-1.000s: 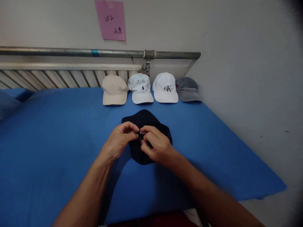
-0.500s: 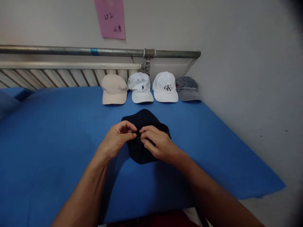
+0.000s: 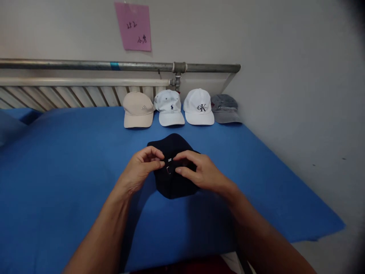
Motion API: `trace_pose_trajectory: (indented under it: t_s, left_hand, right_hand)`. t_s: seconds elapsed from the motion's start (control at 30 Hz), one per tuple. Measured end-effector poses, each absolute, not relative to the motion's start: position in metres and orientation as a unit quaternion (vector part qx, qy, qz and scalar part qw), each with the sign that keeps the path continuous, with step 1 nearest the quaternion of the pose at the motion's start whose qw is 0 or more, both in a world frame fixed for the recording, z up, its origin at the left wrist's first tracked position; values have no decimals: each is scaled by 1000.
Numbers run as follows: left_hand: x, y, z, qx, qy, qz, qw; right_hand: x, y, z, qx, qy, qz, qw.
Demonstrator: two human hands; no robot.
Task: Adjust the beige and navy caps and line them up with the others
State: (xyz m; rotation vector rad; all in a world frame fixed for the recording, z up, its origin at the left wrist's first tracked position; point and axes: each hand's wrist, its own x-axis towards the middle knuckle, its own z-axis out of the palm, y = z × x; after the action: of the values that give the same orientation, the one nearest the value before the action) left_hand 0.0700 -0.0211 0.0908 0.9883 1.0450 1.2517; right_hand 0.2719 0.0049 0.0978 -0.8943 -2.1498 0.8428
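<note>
A black cap (image 3: 171, 144) lies on the blue cloth, its adjuster end facing me. My left hand (image 3: 144, 167) pinches the cap's strap at the left side of the back opening, thumb against fingertips. Close by on the right, my right hand (image 3: 199, 171) hovers over the cap with thumb and index finger apart, and I see nothing between them. Between both hands show a small metal buckle (image 3: 168, 170) and a small pale clip-like piece (image 3: 170, 160). The right part of the cap is hidden under my right hand.
Along the back stand a beige cap (image 3: 138, 110), a pale blue-white cap (image 3: 169, 108), a white cap (image 3: 199, 106) with dark letters and a grey cap (image 3: 225, 108). Behind them run a radiator (image 3: 94, 95) and a metal pipe (image 3: 142, 66). A wall (image 3: 285, 95) borders the right.
My right hand has drawn slightly right and its fingers have spread, uncovering the buckle and the pale piece. My left hand keeps its pinch. The view has tipped up a little.
</note>
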Motion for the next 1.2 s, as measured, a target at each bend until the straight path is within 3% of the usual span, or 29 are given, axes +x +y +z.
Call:
trace_pose_trajectory:
  t_s: [0.1,0.33,0.67,0.83,1.0,1.2]
  left_hand:
    - [70,-21,89,422,440,534,586]
    - [70,-19,85,440,434,520,589]
    - [70,-27,95,582,437,390,564]
    - [64,-25,91,574,463,409,538]
    - [54,-23,89,556,485,431,520]
    - [43,-23,92,541,491,457,506]
  right_hand:
    - [274,5,101,-353,-813,370,279]
    - [269,4,96,-359,-791,421,260]
    - [263,-2,95,-345,-857,239,299]
    - [280,3,105,-320,-860,212,338]
    - [297,7,110,-276,-908,218,229]
    - [301,8,109,-273,-920,199,199]
